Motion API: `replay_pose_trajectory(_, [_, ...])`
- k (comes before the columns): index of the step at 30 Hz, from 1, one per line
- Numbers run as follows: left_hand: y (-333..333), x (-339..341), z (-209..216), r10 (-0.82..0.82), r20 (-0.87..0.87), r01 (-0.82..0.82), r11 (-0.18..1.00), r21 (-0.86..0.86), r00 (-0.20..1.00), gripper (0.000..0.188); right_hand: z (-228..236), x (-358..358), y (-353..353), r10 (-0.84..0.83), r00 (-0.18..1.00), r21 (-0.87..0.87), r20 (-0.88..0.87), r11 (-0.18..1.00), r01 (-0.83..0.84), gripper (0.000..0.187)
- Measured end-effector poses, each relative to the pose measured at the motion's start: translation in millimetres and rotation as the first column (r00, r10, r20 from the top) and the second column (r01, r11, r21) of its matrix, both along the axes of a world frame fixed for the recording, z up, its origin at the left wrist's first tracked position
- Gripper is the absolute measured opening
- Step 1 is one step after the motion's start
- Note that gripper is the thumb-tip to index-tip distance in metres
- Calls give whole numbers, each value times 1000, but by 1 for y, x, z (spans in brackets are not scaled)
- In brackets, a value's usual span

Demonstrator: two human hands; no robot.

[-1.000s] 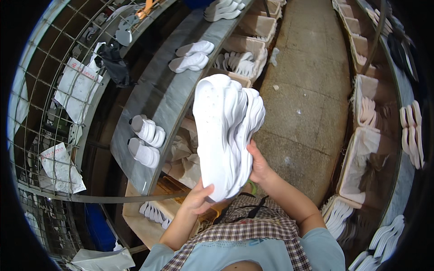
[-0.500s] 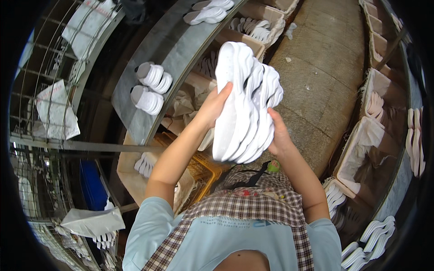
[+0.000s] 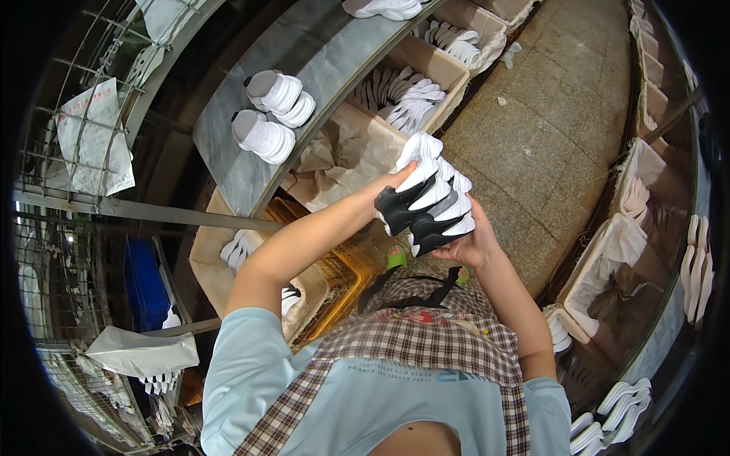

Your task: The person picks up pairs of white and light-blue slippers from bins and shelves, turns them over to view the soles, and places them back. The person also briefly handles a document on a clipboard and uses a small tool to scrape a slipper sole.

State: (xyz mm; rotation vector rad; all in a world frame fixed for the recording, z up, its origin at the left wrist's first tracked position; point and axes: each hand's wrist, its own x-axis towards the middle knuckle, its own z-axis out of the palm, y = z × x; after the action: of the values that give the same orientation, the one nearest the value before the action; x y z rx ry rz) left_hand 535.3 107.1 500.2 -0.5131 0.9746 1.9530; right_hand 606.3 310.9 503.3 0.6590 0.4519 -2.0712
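A stack of white shoe soles (image 3: 432, 190) with black parts at the near end is held up in front of my apron. My left hand (image 3: 389, 186) is closed round its left side, the thumb lying on a white part. On the lower right, my right hand (image 3: 473, 242) grips the same stack, its fingers partly under the black ends. The stack is tilted, so its long faces are mostly out of sight. Two more groups of white soles (image 3: 268, 138) rest on the grey bench (image 3: 228, 163) left of my hands.
Beyond the stack, a lined bin (image 3: 460, 72) holds several soles. A yellow crate (image 3: 353, 277) stands beside my left forearm. Along the right run more lined bins (image 3: 582, 285) and a shelf with white soles (image 3: 627, 406). Wire racks (image 3: 61, 228) rise at the far left.
Both hands have turned and tipped the stack of soles; its black ends now face me instead of the long white side. My view has shifted slightly.
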Motion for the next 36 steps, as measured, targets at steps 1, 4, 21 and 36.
replay_pose_trajectory(1, [-3, 0, -5, 46, 119, -64, 987, 151, 992, 45, 0, 0, 0, 1, 1000, -4, 4, 1000, -1, 56])
replay_pose_trajectory(4, [-2, -8, -5, 28, 560, -251, 912, 326, 828, 47, 2, 1, 0, 9, 1000, -11, 0, 1000, -9, 56])
replay_pose_trajectory(21, [14, 8, 57, -445, 599, -679, 695, -236, -665, 40, -1, 2, 1, 54, 998, 26, 26, 998, -54, 60])
replay_pose_trajectory(36, [7, 25, 24, -40, -259, -26, 968, -249, 965, 55, 17, 4, -6, -6, 963, 181, -271, 982, 57, 59])
